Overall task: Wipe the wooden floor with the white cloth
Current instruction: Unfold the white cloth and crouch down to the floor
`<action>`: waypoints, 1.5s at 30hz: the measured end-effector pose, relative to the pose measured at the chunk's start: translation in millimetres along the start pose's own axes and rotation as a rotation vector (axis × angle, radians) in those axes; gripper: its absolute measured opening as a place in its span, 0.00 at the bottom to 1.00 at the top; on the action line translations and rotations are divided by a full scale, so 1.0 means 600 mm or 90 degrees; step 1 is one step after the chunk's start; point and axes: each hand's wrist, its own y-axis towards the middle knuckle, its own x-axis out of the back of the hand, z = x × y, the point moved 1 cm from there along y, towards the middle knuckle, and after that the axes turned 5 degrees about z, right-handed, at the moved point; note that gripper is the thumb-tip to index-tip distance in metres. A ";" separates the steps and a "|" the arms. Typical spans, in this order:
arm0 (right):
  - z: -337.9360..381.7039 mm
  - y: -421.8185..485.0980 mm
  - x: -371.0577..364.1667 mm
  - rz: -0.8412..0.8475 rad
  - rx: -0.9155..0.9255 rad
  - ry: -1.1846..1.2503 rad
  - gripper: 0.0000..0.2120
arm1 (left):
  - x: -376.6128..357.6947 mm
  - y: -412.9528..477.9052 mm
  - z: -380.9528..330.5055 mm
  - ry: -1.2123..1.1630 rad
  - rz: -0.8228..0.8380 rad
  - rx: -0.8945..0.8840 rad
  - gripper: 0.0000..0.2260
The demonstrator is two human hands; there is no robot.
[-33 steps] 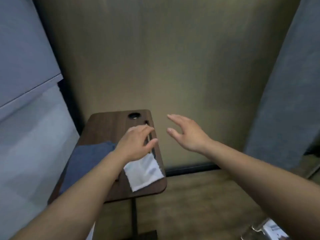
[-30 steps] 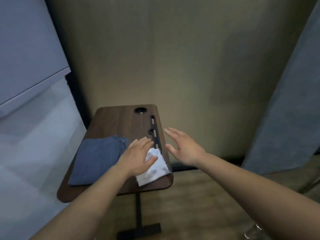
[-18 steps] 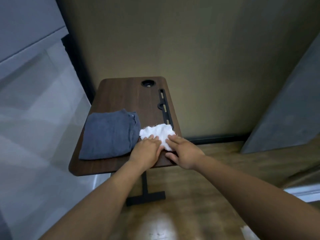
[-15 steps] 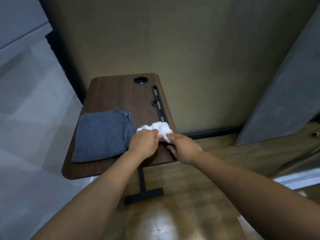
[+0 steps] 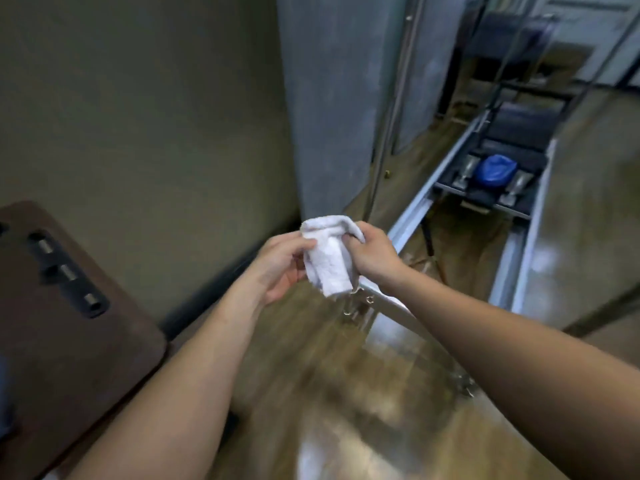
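Two big things hem in the scene: a dark brown table (image 5: 69, 323) fills the lower left corner, its top carrying a black slotted strip (image 5: 65, 273), and a tall grey panel (image 5: 329, 98) stands upright in the middle, meeting the olive wall (image 5: 138, 98) at a corner. A dark skirting strip (image 5: 214, 289) runs along the foot of that wall. To the right, a pale metal rail (image 5: 415, 216) lies on the floor and slants away toward a low black frame (image 5: 498, 188) that holds a blue bundle (image 5: 495, 169); what that bundle is cannot be told. Small metal hooks (image 5: 356, 303) show just below the hands, blurred.

Both hands are raised in front of the chest with the white cloth (image 5: 329, 258) bunched between them, well above the wooden floor (image 5: 346, 393). The left hand (image 5: 277, 268) pinches the cloth's left side, thumb on top and fingers curled beneath. The right hand (image 5: 372, 252) is closed round its upper right part, fingers tucked into the fold. The cloth's lower end hangs free below both hands.

Glossy floor lies bare beneath and between the forearms, bounded by the table on the left, the skirting behind and the metal rail on the right; more bare boards stretch off beyond the rail at far right
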 end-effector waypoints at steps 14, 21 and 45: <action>-0.359 -0.339 0.388 -0.290 -0.167 0.010 0.21 | -0.626 0.109 0.278 0.238 0.173 0.179 0.05; -0.504 -0.469 0.517 -0.317 -0.237 0.027 0.25 | -0.816 0.111 0.409 0.267 0.320 0.258 0.11; -0.961 -0.573 0.691 -0.346 -0.569 -0.055 0.10 | -1.012 0.365 0.767 0.808 0.563 0.139 0.05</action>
